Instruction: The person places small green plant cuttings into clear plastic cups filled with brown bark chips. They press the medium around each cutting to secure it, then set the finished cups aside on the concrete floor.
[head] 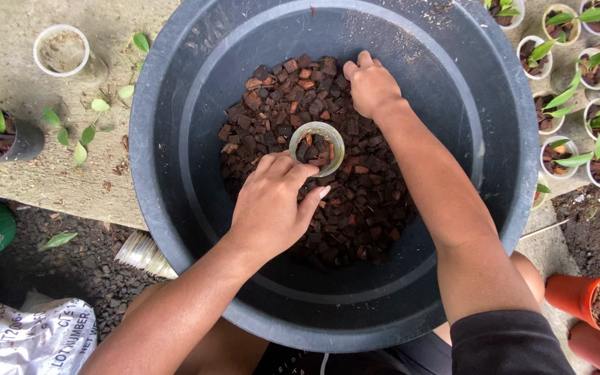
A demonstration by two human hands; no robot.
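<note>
A big dark grey tub (161, 139) holds a heap of brown bark chips (355, 201). A small clear plastic cup (319, 130), partly filled with chips, stands upright in the middle of the heap. My left hand (272, 205) wraps around the cup's near side and holds it. My right hand (371, 87) is farther back, knuckles up, fingers curled into the chips at the heap's far edge.
Several small pots with green seedlings (595, 139) stand at the right. An empty clear cup (62, 50), a tipped dark pot with a plant (5, 139), a stack of cups (140, 253), a printed sack (22, 340) and orange pots (592, 298) lie around the tub.
</note>
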